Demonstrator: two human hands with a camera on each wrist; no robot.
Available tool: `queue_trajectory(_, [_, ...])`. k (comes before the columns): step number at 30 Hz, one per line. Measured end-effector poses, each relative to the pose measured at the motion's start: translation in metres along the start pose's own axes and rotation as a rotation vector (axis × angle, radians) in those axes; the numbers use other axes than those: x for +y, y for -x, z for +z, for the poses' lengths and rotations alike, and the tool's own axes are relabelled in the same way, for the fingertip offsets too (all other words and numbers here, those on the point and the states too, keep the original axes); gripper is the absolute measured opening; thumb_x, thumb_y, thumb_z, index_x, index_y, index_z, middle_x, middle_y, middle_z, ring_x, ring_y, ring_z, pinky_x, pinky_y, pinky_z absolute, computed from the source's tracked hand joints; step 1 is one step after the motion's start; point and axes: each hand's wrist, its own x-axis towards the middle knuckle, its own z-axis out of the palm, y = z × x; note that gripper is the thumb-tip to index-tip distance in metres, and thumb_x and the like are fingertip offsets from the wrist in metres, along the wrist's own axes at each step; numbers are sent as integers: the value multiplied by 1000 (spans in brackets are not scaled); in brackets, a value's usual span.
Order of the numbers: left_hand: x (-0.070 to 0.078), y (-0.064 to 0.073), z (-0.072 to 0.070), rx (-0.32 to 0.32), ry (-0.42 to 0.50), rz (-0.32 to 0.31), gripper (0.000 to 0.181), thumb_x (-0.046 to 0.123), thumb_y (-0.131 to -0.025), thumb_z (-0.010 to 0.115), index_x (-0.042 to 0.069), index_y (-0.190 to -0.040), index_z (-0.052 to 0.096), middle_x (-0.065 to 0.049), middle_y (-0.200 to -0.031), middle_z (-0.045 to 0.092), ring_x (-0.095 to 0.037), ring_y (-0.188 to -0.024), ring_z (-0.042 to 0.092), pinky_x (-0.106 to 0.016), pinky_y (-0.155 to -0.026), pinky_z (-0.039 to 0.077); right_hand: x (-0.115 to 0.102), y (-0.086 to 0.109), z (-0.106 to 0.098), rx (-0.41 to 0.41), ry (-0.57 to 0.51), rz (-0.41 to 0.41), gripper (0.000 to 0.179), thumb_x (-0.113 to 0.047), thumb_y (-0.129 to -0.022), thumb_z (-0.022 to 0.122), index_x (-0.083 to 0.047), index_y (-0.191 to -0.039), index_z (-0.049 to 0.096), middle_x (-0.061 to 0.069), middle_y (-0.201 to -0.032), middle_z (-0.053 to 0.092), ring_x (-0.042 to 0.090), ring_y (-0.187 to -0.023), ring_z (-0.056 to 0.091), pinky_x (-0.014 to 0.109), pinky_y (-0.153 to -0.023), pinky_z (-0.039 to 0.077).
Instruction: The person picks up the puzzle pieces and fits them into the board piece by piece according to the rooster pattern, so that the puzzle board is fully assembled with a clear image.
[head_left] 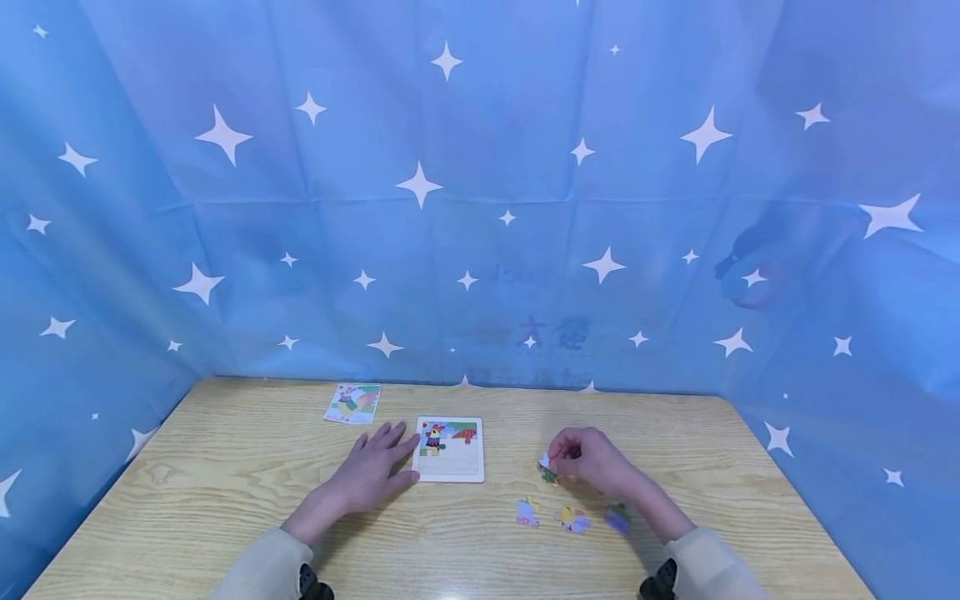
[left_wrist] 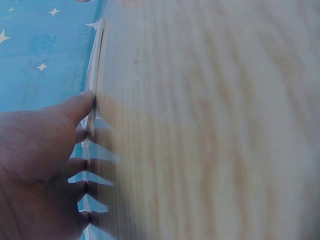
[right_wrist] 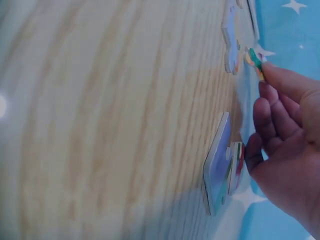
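Observation:
A white-framed jigsaw tray lies flat in the middle of the table, its upper part filled with a colourful bird picture and its lower part bare. My left hand rests beside it with fingers spread, thumb and index fingertip at its left edge; the left wrist view shows the thumb against that edge. To the right, my right hand pinches a jigsaw piece between thumb and fingertips. In the right wrist view that piece shows green and yellow, tilted up, partly hidden by the thumb.
Loose jigsaw pieces lie in front of my right hand: a lilac one, a yellow and lilac one and a purple and green one. A picture card is at the back left. A blue starry curtain hangs behind the table.

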Motion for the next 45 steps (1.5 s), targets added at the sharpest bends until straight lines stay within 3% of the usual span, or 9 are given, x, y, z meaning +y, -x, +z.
queue_trajectory(7, [8, 3, -9, -17, 30, 1, 59, 30, -102, 64, 0, -151, 49, -31, -158, 33, -54, -147, 23, -76, -112, 15, -7, -6, 3, 83, -27, -22, 5, -8, -97, 71, -5, -99, 69, 5, -87, 64, 19, -73, 57, 27, -60, 48])
queue_trajectory(16, [-2, 1, 0, 17, 13, 43, 61, 36, -104, 61, 2, -153, 47, -31, -159, 33, -54, -147, 24, -77, -110, 17, -36, -30, 27, 132, -131, -108, 10, -4, -97, 70, 3, -104, 67, 11, -91, 66, 17, -76, 57, 25, -63, 48])
queue_trajectory(21, [1, 2, -2, 15, 24, 49, 60, 34, -104, 62, 0, -151, 48, -32, -158, 34, -55, -146, 24, -77, -110, 16, -51, -44, 45, 115, -158, -127, 19, 0, -97, 68, 7, -114, 63, 14, -91, 67, 17, -75, 57, 24, -62, 46])
queue_trajectory(29, [4, 3, -6, 5, 29, 32, 60, 33, -103, 63, 0, -151, 48, -32, -158, 33, -55, -146, 24, -77, -111, 15, -62, -66, 72, 73, -108, -149, 31, -4, -100, 66, 5, -129, 67, 5, -88, 69, 14, -73, 59, 25, -62, 47])
queue_trajectory(35, [7, 2, -6, 2, 22, 36, 60, 32, -103, 62, 0, -151, 49, -33, -157, 33, -56, -145, 24, -77, -110, 16, -69, -75, 82, 60, -121, -129, 27, -8, -100, 66, 3, -125, 70, 3, -87, 68, 12, -71, 59, 27, -61, 51])
queue_trajectory(45, [8, 2, -7, -6, 18, 7, 60, 32, -103, 63, 0, -151, 49, -32, -158, 33, -54, -147, 23, -76, -112, 15, -70, -87, 94, 60, -82, -112, 18, -2, -97, 68, 3, -114, 70, 2, -86, 68, 12, -71, 62, 27, -63, 54])
